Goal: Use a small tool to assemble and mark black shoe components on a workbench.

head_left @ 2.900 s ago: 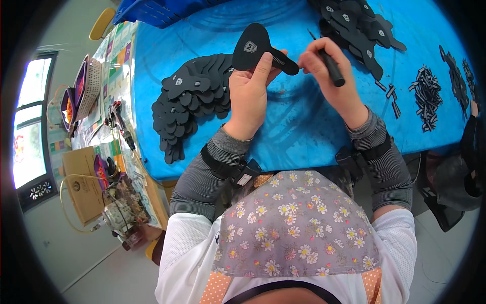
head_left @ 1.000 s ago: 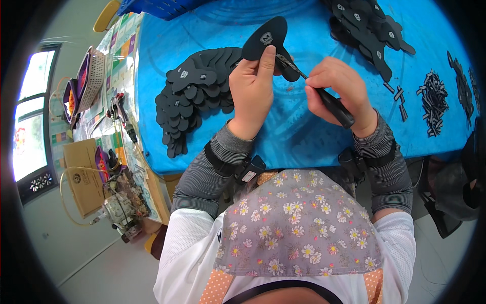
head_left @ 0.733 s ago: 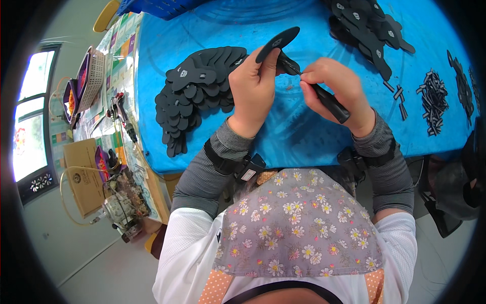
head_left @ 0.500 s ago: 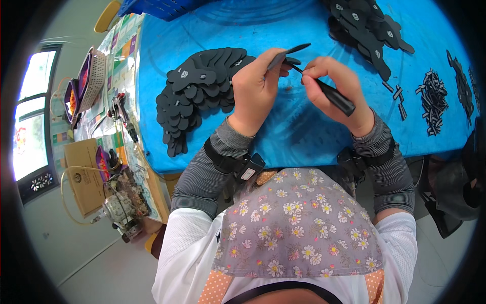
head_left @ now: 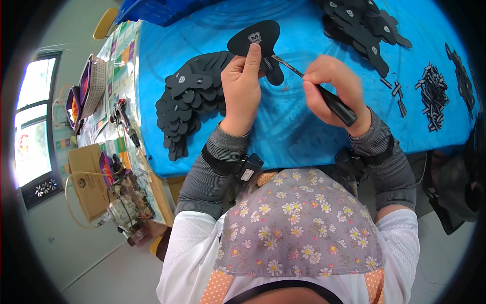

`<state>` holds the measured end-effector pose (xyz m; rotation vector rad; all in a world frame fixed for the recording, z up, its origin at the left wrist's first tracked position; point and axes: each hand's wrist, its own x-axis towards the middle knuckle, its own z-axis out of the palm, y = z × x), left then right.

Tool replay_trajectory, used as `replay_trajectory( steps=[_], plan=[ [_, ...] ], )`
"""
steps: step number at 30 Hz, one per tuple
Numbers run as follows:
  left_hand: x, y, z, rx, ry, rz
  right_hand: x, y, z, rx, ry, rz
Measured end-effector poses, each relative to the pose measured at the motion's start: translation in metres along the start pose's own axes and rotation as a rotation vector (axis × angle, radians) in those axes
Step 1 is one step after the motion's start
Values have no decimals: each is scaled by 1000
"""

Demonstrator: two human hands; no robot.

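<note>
My left hand [head_left: 241, 88] pinches a flat black pad [head_left: 268, 31] with a wide rounded top and a narrow tongue, its thumb on the front face. The pad bears a pale shield mark, with a small striped strip [head_left: 268, 63] on its tongue. My right hand [head_left: 334, 83] is closed round a black-handled tool [head_left: 336, 106] with a thin metal shaft. The tool's tip is at the tongue's edge, beside the strip; I cannot tell whether it touches. Left of my left hand lies a fanned pile of similar black pads [head_left: 190, 93].
The table has a blue cover [head_left: 298, 137]. More black pads [head_left: 357, 28] are heaped at the far right. Short striped strips [head_left: 433, 99] form a pile on the right, with a few loose strips [head_left: 399, 99] nearer. A blue crate [head_left: 157, 11] stands at the far left edge.
My left hand has moved slightly left and turned the pad from edge-on so its marked face shows. The tool's tip has shifted left and up, with my right hand still holding its handle.
</note>
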<state>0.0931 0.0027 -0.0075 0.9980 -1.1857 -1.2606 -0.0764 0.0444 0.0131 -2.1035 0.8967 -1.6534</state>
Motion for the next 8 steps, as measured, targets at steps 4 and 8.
replay_trajectory(
  steps=[4, 8],
  plan=[
    [-2, 3, 1, -23, 15, -55, 0, -1, 0, 5, -72, -38],
    [-5, 2, -2, 132, 16, -26, 0, 0, 3, -13, -94, -65]
  ],
)
